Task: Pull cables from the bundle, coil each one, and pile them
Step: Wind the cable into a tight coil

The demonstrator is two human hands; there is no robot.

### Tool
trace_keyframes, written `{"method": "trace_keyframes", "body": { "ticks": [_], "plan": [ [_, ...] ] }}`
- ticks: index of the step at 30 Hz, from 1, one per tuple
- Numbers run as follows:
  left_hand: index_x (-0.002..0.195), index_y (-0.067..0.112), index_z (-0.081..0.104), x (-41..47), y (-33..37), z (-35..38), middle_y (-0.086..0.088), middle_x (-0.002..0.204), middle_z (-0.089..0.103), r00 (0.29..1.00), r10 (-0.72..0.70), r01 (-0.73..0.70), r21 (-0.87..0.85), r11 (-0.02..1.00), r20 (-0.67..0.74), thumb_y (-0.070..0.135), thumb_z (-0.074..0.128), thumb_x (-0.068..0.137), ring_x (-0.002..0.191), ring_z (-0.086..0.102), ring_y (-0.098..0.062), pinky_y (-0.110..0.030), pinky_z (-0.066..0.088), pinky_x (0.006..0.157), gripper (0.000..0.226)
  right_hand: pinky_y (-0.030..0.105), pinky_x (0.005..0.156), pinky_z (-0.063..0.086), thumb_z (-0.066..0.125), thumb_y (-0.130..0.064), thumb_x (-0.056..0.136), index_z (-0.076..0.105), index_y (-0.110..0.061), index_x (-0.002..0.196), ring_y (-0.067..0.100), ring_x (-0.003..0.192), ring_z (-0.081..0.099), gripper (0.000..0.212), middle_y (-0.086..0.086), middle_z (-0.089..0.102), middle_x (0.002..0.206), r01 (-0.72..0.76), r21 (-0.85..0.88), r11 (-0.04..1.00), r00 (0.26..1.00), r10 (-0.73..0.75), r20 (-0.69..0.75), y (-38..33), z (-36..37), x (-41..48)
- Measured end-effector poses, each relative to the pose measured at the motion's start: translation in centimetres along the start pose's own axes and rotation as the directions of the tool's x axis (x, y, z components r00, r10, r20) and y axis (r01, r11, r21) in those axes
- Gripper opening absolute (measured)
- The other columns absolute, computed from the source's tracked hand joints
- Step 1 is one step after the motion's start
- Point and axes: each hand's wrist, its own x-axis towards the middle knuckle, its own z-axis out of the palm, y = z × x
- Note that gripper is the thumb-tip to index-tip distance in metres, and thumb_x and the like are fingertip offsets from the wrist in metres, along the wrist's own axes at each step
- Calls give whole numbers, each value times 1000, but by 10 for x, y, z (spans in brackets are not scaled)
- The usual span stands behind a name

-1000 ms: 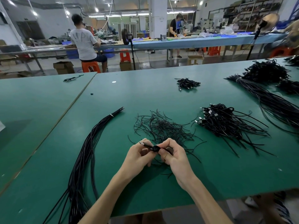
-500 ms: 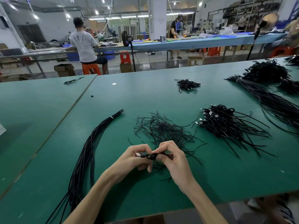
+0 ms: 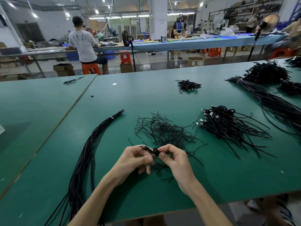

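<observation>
- Coiled cable (image 3: pixel 155 151) is held just above the table (image 3: pixel 211 180), near centre, between both hands.
- Left hand (image 3: pixel 135 160): fingers curled, pinching the plug end that sticks out left of the coil.
- Right hand (image 3: pixel 176 162): thumb and forefinger pinch the coil itself.
- Bundle (image 3: pixel 88 154) lies stretched out at near left. Pile (image 3: pixel 224 126) of finished coils sits mid right. Loose short ties (image 3: pixel 166 132) lie just beyond the hands.
- Judged handling: light, limp, smooth jacket. The coil would likely spring open if released.
- Best hold is across the wrapped middle, not the plug.
</observation>
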Motion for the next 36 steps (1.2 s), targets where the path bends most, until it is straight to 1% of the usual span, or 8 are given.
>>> {"method": "trace_keyframes", "body": {
  "ticks": [8, 13, 17, 20, 23, 26, 28, 36],
  "plan": [
    [76, 4, 70, 2, -1, 9, -18, 67, 66, 999, 13, -11, 54, 998, -47, 6, 64, 98, 52, 62, -25, -23, 43, 44, 23, 36, 93, 55, 66, -8, 98, 76, -26, 90, 21, 91, 71, 22, 7, 76, 87, 7, 44, 999, 999, -9, 52, 6, 0, 2],
    [81, -4, 61, 10, 0, 21, -4, 66, 66, 982, 76, -45, 174, 984, -174, 1, 61, 98, 50, 60, -20, -23, 40, 45, 19, 19, 71, 52, 64, -13, 99, 76, -19, 95, 9, 76, 65, 14, 4, 76, 85, -56, 147, 988, 998, 51, 34, 6, -1, 3],
    [86, 13, 61, 14, 0, 36, 4, 67, 62, 935, 191, -79, 348, 934, -300, 8, 70, 96, 57, 56, -16, -28, 46, 56, 14, 25, 69, 48, 61, -16, 101, 73, -9, 102, 12, 77, 56, 14, 4, 70, 86, -112, 196, 974, 992, 121, -35, 8, -1, 6],
    [87, 24, 62, 11, -2, 43, 10, 84, 63, 884, 361, -153, 546, 824, -297, 18, 72, 95, 67, 60, -9, -19, 44, 61, 14, 23, 64, 45, 58, -18, 103, 71, -5, 108, 8, 70, 51, 19, 0, 63, 80, -104, 202, 974, 990, 120, -72, 9, -1, 6],
    [98, 24, 64, 4, -3, 42, 13, 101, 56, 810, 551, -244, 738, 629, -202, 28, 64, 96, 83, 61, -10, -17, 48, 70, 5, 21, 59, 42, 57, -19, 104, 68, -1, 109, 8, 64, 45, 22, -5, 57, 72, -98, 203, 974, 989, 118, -91, 8, -1, 6],
    [107, 17, 68, 0, -4, 39, 10, 106, 58, 776, 624, -255, 860, 442, -91, 27, 63, 99, 72, 56, -9, -27, 54, 61, 13, 24, 62, 42, 56, -21, 104, 68, -1, 106, 11, 67, 46, 24, -2, 56, 73, -107, 205, 973, 986, 130, -101, 7, 0, 5],
    [106, 15, 70, -2, -3, 40, 9, 103, 61, 749, 663, -255, 915, 312, -17, 28, 65, 99, 64, 49, -6, -25, 52, 52, 15, 28, 67, 43, 55, -22, 105, 69, -3, 106, 15, 73, 48, 25, 3, 58, 79, -113, 205, 972, 986, 135, -98, 5, 1, 4],
    [98, 18, 73, -1, 3, 44, 11, 97, 65, 701, 713, -260, 928, 268, -10, 34, 65, 100, 59, 52, -6, -22, 49, 48, 18, 29, 66, 41, 53, -24, 106, 67, 1, 105, 22, 75, 43, 29, 11, 53, 82, -116, 217, 969, 987, 137, -84, 4, 0, 3]
  ]
}}
